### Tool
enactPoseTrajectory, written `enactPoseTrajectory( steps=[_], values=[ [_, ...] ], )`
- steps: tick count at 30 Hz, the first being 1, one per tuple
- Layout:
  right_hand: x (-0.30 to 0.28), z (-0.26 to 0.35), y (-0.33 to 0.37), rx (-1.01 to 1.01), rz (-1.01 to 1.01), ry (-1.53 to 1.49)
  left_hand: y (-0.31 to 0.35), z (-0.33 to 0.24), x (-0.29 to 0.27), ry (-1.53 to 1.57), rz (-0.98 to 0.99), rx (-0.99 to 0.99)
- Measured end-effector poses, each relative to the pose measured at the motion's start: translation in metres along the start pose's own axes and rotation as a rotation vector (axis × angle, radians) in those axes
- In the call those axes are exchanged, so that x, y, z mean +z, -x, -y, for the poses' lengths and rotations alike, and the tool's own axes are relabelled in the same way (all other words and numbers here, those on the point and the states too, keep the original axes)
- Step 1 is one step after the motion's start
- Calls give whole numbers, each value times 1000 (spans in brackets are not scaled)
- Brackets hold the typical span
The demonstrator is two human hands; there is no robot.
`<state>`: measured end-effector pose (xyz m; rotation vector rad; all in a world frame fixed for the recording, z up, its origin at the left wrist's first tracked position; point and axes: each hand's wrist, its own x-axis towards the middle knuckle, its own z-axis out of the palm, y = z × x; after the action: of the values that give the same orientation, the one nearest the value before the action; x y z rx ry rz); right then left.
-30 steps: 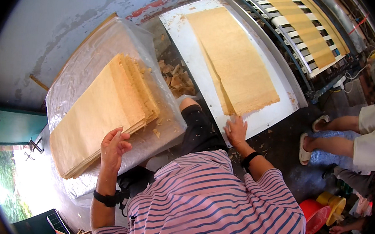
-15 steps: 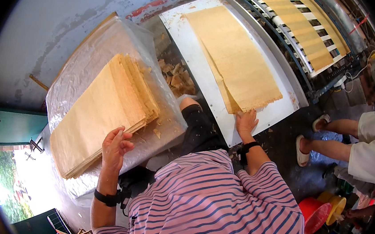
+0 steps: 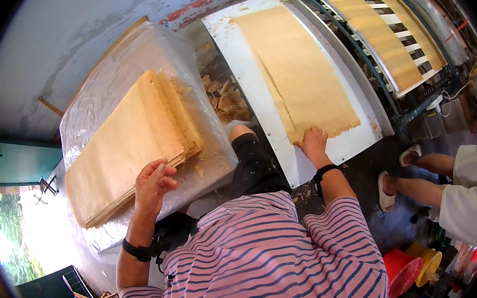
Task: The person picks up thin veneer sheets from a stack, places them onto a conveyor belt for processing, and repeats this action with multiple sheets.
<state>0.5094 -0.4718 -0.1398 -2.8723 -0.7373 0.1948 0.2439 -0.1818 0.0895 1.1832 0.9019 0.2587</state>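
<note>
A long tan sheet [image 3: 296,69] with a ragged near edge lies on a white board [image 3: 340,152]. A lengthwise fold or overlapping edge runs along its left side. My right hand [image 3: 314,142] rests on the sheet's near end, fingers over the top and thumb spread toward the corner. To the left, a thick stack of similar tan sheets [image 3: 132,134] lies on clear plastic sheeting. My left hand [image 3: 153,186] is raised by the stack's near edge, loosely curled with its fingers apart and nothing visible in it.
Beyond the board, a slatted machine [image 3: 399,32] carries more tan sheets. Brown scraps [image 3: 226,99] lie between stack and board. At right, a person in white shorts [image 3: 468,180] stands near red [image 3: 400,274] and yellow [image 3: 427,265] buckets. Plastic sheeting [image 3: 162,46] covers the left surface.
My right hand has moved slightly up onto the sheet, whose left edge now lies flatter. My left hand has shifted slightly right. The person at right has moved a little.
</note>
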Motion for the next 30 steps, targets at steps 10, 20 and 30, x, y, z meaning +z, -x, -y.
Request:
enactPoseTrajectory(
  steps=[10,20,30],
  values=[
    [-19,7,58,-153,258,48,7,11,-15,9,-14,-28],
    [21,-10,133,-426,-106,234,5,22,-20,-5,34,-51],
    [2,-20,118,-371,-36,3,15,42,-55,106,36,-6]
  ],
)
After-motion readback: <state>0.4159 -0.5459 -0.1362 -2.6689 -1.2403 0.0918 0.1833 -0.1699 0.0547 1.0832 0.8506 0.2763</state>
